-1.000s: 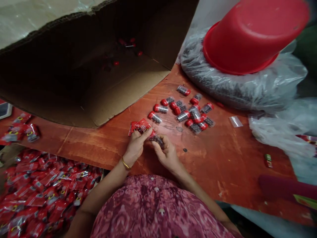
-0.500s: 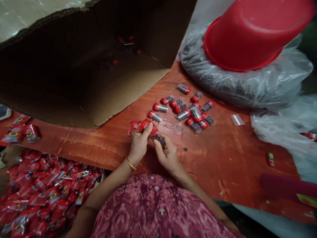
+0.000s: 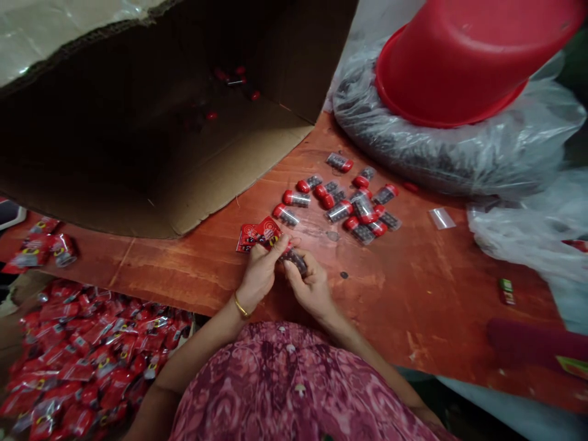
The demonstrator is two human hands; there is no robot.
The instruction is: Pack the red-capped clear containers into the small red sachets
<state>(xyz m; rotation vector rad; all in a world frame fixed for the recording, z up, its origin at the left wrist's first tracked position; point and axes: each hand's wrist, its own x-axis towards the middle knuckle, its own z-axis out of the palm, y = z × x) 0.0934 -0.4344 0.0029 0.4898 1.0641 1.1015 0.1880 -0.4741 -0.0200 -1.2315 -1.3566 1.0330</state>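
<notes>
My right hand is closed around a small clear bottle of dark pellets, its red cap end toward my left hand. My left hand, with a gold bangle at the wrist, pinches a red printed card against that end. Whether the card is separate from the bottle is hidden by the fingers. More red cards lie just beyond my left fingers on the reddish wooden table. Several similar red-capped bottles lie loose ahead to the right.
An open cardboard box stands at the left with a few bottles inside. A red tub rests on a plastic bag of dark pellets. Red packets are heaped below left. A clear plastic piece lies at right.
My left thumb has shifted down and right toward the bottle's cap end, showing more of the red card. The bottle stays in my right hand.
</notes>
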